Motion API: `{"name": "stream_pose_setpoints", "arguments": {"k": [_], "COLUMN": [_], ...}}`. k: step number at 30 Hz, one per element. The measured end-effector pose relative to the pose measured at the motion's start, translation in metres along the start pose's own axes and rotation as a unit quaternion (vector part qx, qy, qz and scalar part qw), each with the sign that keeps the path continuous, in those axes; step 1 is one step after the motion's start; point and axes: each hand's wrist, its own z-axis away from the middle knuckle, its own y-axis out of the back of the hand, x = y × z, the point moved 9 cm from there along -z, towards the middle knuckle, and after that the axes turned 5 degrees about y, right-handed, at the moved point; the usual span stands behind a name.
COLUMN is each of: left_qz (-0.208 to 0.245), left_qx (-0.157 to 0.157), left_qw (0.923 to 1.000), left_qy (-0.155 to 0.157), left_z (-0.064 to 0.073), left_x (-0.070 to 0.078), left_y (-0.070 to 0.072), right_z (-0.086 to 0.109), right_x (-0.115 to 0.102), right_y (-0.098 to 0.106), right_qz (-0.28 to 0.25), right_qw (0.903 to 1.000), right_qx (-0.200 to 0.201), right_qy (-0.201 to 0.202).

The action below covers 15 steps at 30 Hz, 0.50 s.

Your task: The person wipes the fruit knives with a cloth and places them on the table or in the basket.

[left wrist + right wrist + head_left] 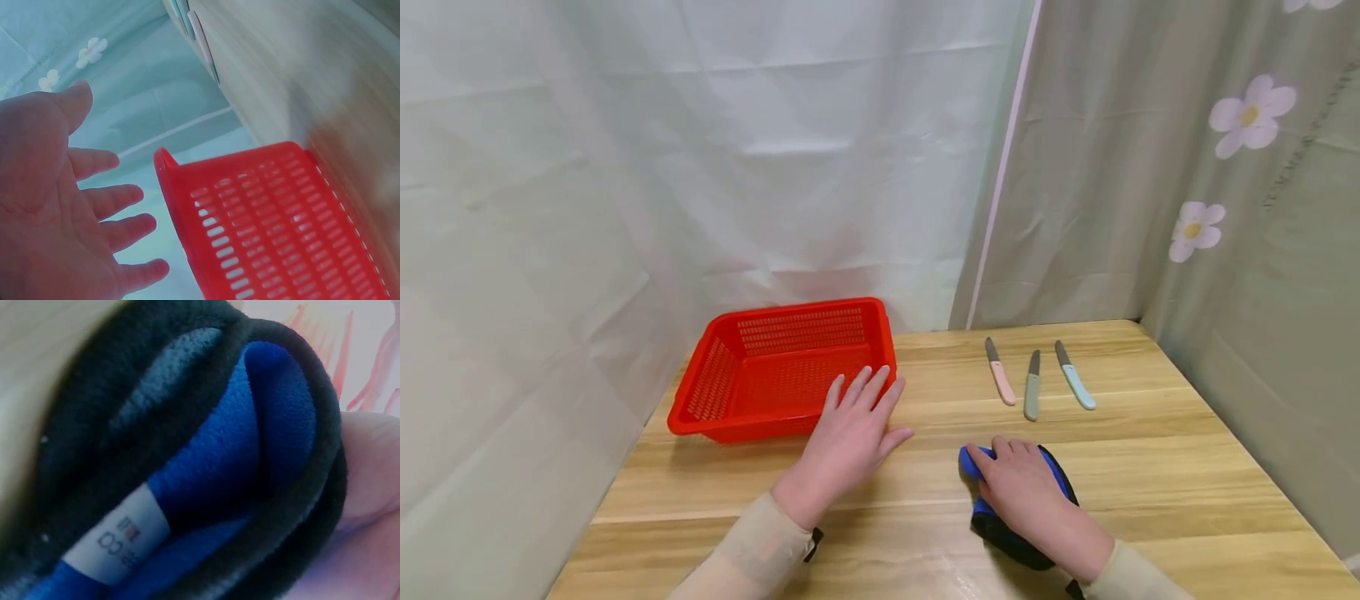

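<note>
L hand (850, 442): fingers splayed, holding nothing, at near-R corner of red basket (752, 429). R hand (1026, 492): fingers laid over blue/black cloth item (1000, 533), near R on counter (925, 517); tips hidden, we can't tell if gripped. Risks, we judge: loose hold → cloth slips/folds; L hand pressing rim → basket tips; R hand straying far → 3 bare knives (1032, 396) nick fingers. L-wrist view: gap btwn L fingers & rim; head view shows overlap. R-wrist view only: white label (122, 540), open mouth.
</note>
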Motion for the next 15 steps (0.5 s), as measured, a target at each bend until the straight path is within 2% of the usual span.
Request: {"name": "stream_pose_setpoints", "arguments": {"k": [8,15], "left_qz": [-0.002,-0.007], "left_qx": [-0.012,-0.012], "left_qw": [0.9998,0.9991], "left_qy": [-0.013,-0.04], "left_z": [-0.012,-0.027], "left_x": [0.015,0.038], "left_y": [-0.009,-0.016], "right_z": [0.012,0.022], "right_x": [0.021,0.045], "right_y": [0.012,0.023], "right_qz": [0.034,0.05], "right_qw": [0.9991,0.997], "right_qx": [0.026,0.052], "right_qy": [-0.006,-0.029]}}
